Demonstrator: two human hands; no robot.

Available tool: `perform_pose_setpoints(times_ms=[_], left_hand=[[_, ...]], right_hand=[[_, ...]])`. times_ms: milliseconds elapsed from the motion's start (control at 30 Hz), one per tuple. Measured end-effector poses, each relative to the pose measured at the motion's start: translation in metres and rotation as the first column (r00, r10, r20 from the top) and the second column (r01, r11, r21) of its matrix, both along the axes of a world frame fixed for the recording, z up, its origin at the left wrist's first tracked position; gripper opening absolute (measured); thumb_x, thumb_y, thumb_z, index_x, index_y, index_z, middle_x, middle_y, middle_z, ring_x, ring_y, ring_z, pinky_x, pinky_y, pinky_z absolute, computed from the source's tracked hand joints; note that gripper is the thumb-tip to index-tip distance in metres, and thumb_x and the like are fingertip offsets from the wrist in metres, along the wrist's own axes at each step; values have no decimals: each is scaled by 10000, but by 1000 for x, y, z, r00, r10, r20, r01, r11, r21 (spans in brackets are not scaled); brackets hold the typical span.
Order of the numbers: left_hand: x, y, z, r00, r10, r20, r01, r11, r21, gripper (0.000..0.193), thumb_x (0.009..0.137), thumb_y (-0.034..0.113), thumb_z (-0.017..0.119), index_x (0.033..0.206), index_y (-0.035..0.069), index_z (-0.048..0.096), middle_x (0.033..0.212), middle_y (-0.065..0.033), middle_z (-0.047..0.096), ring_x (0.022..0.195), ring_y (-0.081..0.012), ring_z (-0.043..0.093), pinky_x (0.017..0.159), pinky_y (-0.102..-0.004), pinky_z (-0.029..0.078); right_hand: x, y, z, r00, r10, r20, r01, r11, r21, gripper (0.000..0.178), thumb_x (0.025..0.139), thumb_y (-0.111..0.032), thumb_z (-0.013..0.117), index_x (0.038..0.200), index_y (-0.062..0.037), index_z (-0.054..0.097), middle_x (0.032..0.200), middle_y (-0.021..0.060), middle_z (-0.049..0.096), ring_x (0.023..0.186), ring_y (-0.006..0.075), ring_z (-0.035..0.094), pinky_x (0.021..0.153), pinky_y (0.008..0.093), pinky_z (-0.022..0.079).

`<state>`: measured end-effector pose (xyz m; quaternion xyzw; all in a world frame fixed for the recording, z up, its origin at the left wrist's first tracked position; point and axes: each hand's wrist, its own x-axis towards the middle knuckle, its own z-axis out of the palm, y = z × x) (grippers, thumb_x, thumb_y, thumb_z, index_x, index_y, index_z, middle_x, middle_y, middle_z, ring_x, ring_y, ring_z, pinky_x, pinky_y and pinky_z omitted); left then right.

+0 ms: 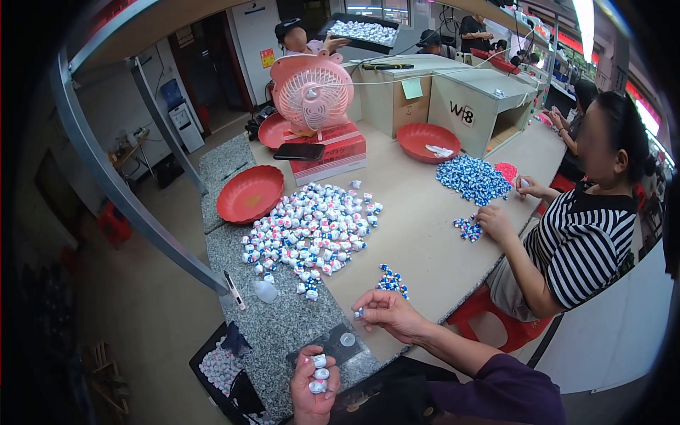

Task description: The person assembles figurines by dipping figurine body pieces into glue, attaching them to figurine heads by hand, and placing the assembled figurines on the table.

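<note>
Three small white figurine pieces (pixel 321 374) lie in a row in my left hand (pixel 304 400), its fingers curled round them near the table's front edge. My right hand (pixel 397 316) pinches a tiny blue-and-white piece (pixel 359 313) between thumb and forefinger, just above the tabletop. Beyond that hand is a small cluster of blue-and-white pieces (pixel 392 281). A large heap of white figurines with blue and pink marks (pixel 312 227) spreads farther off. Between my hands, a small clear round dish (pixel 347 340) rests on a dark mat (pixel 327 343).
Left of the heap sits a red bowl (pixel 237 200); a pen-like tool (pixel 234 290) and whitish bottle (pixel 265 291) lie nearer. A pink fan (pixel 313 92) stands on a box (pixel 329 157). At right, a striped-shirt co-worker (pixel 581 248) handles pieces. Below left is a black crate (pixel 244 397).
</note>
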<state>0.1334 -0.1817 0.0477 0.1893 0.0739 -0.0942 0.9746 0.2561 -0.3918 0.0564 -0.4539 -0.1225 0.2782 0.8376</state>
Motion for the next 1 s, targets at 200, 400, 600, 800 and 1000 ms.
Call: perform_pose_setpoints(times_ms=[200,400,600,800,1000], left_hand=[[-11,0,-9,997,-71,38,75,991,-112,281,994,312,468,1140,80,528,875,-119,626,506,-172,444,366,-243,325],[-28,1,-10,1000,11,-25,-13,996,-83,302,976,296,512,1184,77,532,858,-97,622,512,-163,459,367,-240,327],[-6,2,9,975,151,-161,-143,988,62,281,971,147,487,1231,48,525,854,-68,609,507,-113,488,410,-218,368],[4,3,-11,988,155,13,-156,982,104,307,1005,293,481,1165,37,541,879,-58,631,506,-101,475,390,-209,324],[-9,-2,-22,990,143,-14,-142,987,71,320,1006,330,471,1122,43,552,959,-93,668,511,-107,486,377,-207,316]], right_hand=[[-10,-5,0,998,-43,-44,42,999,-26,172,928,-72,595,1083,3,605,900,50,634,747,94,573,685,239,483],[-25,-4,2,998,-24,-66,23,1000,-17,166,932,-72,585,1077,5,609,884,47,637,753,95,581,686,236,487],[-22,-7,0,987,-160,20,160,961,-224,171,890,-48,636,1053,2,642,871,44,643,746,112,606,665,266,515],[-14,7,-3,977,-149,155,190,934,-304,145,868,-2,620,1009,12,654,871,38,649,720,91,576,675,229,473],[-21,12,-14,989,-94,112,127,932,-339,175,867,-40,661,1026,32,649,869,51,652,706,109,583,658,238,485]])
